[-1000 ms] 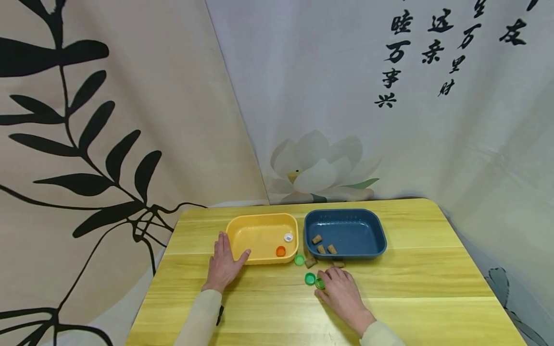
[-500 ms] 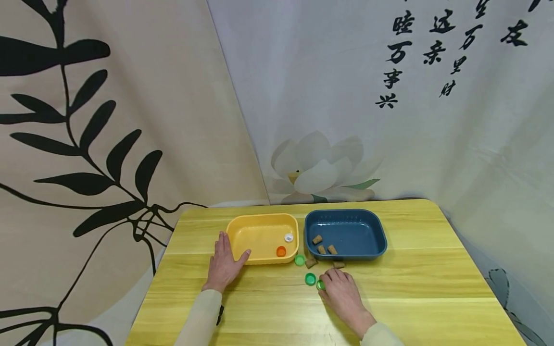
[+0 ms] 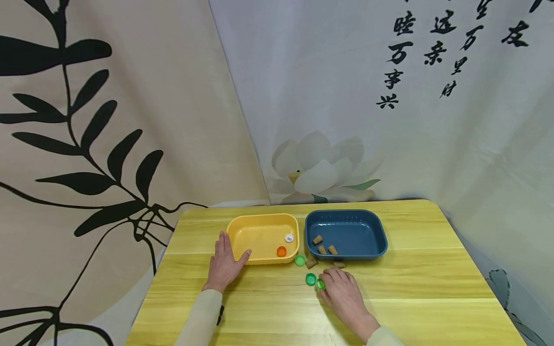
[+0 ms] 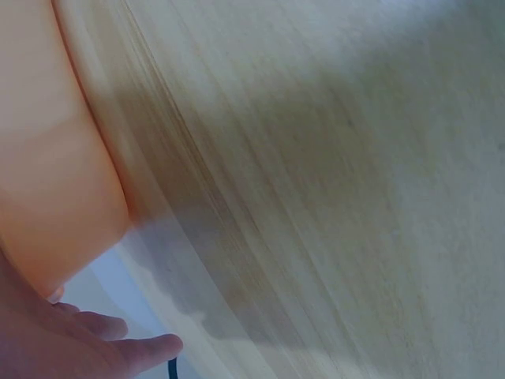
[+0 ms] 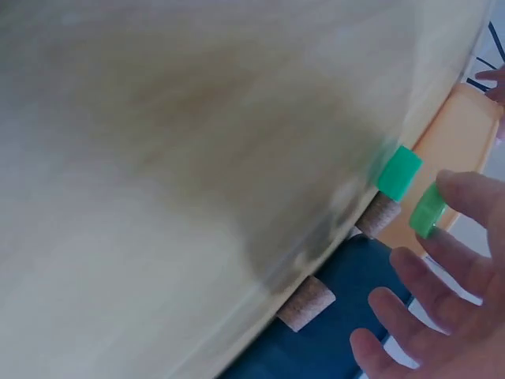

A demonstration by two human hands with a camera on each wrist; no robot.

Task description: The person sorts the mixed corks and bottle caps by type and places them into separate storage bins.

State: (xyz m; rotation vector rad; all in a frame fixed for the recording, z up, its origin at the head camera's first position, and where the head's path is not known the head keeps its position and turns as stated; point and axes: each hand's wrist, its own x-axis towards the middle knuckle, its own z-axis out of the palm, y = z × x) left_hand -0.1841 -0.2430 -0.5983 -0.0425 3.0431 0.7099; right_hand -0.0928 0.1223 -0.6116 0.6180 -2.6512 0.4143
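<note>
The left hand (image 3: 223, 265) rests at the left end of the yellow tray (image 3: 255, 233), its fingers straight and the thumb spread apart over the near corner. To the right, a loose green cap (image 3: 310, 279) lies on the counter (image 3: 272, 307), just beside the held green cap (image 3: 320, 284). The latter sits between the thumb and index finger of the right hand (image 3: 345, 294), clamped from opposite sides at their tips; the remaining fingers are slightly bent.

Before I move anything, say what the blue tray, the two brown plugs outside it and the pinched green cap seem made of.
Blue tray: probably plastic, glossy, from its small highlights. Brown plugs: likely cork, matte and speckled. Green cap: seemingly plastic, from its smooth, bright wall.
</note>
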